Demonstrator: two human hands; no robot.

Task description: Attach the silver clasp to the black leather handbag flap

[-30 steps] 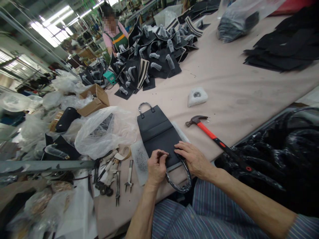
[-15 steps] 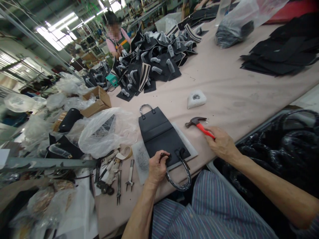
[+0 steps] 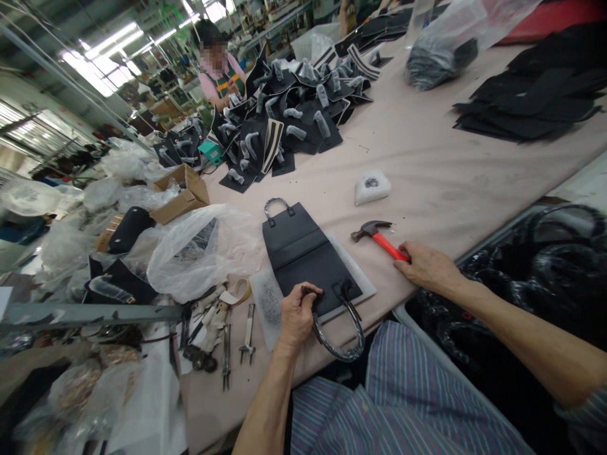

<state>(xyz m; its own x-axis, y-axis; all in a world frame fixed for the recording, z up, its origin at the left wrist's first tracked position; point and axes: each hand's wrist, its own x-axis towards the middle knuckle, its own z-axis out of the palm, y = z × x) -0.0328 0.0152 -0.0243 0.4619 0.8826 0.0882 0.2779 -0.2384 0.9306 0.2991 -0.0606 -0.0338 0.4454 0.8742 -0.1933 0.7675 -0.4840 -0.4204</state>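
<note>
A black bag panel (image 3: 303, 253) lies on a pale slab (image 3: 265, 297) near the table's front edge, a looped handle at each end. My left hand (image 3: 296, 316) is closed in a pinch on one end of the near handle (image 3: 348, 354), which is wrapped in clear film. The handle's other end rests on the panel. To the right, a claw hammer (image 3: 386, 243) with a red grip lies on the table. My right hand (image 3: 427, 268) has its fingers curled at the tip of that grip; the fingers' undersides are hidden.
Pliers-like tools (image 3: 248, 332) and scraps lie left of the slab, by a plastic bag (image 3: 203, 253) and a cardboard box (image 3: 180, 196). A white block (image 3: 372, 188) sits beyond the hammer. Black bag parts (image 3: 289, 114) are heaped at the back, near a person (image 3: 220, 69).
My right hand has slid slightly back along the hammer's grip, toward its end. The left hand keeps its pinch on the handle, and the panel stays in place.
</note>
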